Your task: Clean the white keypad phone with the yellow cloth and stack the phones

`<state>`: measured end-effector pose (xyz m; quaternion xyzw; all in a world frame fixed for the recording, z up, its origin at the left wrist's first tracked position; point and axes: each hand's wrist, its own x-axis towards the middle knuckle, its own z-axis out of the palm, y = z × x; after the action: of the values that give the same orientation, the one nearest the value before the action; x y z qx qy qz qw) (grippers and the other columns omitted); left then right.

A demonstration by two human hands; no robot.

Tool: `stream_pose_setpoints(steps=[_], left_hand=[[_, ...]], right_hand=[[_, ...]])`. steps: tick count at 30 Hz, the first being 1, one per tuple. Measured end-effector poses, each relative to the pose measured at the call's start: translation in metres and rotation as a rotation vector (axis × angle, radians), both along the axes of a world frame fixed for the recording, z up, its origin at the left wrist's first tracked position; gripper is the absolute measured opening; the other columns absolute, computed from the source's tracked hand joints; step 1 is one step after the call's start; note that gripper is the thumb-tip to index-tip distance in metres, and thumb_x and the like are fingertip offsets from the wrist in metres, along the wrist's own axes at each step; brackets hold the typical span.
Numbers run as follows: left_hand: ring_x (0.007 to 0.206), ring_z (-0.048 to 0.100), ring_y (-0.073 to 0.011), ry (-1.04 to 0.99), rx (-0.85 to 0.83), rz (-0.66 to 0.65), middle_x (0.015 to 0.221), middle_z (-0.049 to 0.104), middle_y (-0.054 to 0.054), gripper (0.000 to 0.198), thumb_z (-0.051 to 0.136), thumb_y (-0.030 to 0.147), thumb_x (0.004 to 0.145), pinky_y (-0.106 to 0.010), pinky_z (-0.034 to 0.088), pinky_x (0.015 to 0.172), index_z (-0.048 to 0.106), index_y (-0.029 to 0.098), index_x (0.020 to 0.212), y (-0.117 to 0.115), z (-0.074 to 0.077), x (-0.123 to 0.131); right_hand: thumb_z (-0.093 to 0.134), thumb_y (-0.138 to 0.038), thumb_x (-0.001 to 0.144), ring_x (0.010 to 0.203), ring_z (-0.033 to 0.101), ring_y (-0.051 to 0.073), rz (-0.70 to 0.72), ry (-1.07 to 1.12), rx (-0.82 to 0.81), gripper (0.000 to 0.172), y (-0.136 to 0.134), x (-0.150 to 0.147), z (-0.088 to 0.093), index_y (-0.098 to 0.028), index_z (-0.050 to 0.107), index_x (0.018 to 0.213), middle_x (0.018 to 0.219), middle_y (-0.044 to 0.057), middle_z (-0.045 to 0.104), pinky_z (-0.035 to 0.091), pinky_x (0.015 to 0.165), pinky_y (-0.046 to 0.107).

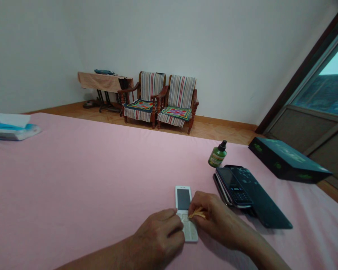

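While your right grip [214,217] pinches a tan, crumpled scrap [198,213] at the keypad's right side, your left grip [160,234] curls against the left edge of the white phone [183,198]; whether it clasps it cannot be told. The phone lies between both grips on pink cloth [101,176]. Right of your right grip is a dark keypad phone [234,187]; beyond, a green bottle [216,157].

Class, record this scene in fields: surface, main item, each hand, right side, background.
Surface: pink sheet
Main item: white keypad phone, lying flat
Left hand: touching the phone's left edge
Right hand: pinching a yellowish scrap at the phone's right edge
Right side: green spray bottle, dark keypad phone atop flat dark items, dark box
Background: two wooden armchairs
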<state>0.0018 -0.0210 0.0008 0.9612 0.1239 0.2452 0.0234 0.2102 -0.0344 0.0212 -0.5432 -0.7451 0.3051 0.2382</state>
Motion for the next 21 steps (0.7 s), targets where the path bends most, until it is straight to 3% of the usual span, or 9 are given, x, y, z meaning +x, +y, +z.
stream_pose_setpoints(steps=[4, 12, 21], left_hand=[[0.077, 0.055, -0.0172, 0.099, -0.083, 0.011, 0.083, 0.061, -0.006, 0.016, 0.048, 0.011, 0.091, -0.028, 0.050, 0.069, 0.051, 0.017, 0.076, -0.002, 0.001, -0.001], [0.076, 0.051, -0.0168, 0.103, -0.105, 0.005, 0.084, 0.059, -0.005, 0.016, 0.049, 0.011, 0.092, -0.028, 0.048, 0.070, 0.050, 0.016, 0.076, -0.001, -0.002, -0.002], [0.075, 0.050, -0.0169, 0.080, -0.098, 0.003, 0.083, 0.058, -0.005, 0.017, 0.046, 0.010, 0.092, -0.028, 0.047, 0.070, 0.050, 0.017, 0.076, 0.000, -0.002, -0.001]], right_hand=[[0.054, -0.003, 0.074, 0.073, 0.056, 0.013, -0.025, 0.052, 0.020, 0.019, 0.001, -0.003, -0.010, -0.019, 0.064, 0.077, 0.078, -0.001, 0.063, 0.039, 0.064, 0.022], [0.056, -0.003, 0.077, 0.073, 0.056, 0.016, -0.143, -0.068, 0.256, 0.014, 0.028, -0.003, -0.032, -0.016, 0.063, 0.075, 0.076, 0.003, 0.058, 0.041, 0.066, 0.026], [0.052, -0.003, 0.082, 0.074, 0.055, 0.018, -0.202, -0.099, 0.324, 0.019, 0.045, -0.004, -0.038, -0.015, 0.064, 0.073, 0.076, 0.005, 0.056, 0.041, 0.066, 0.028]])
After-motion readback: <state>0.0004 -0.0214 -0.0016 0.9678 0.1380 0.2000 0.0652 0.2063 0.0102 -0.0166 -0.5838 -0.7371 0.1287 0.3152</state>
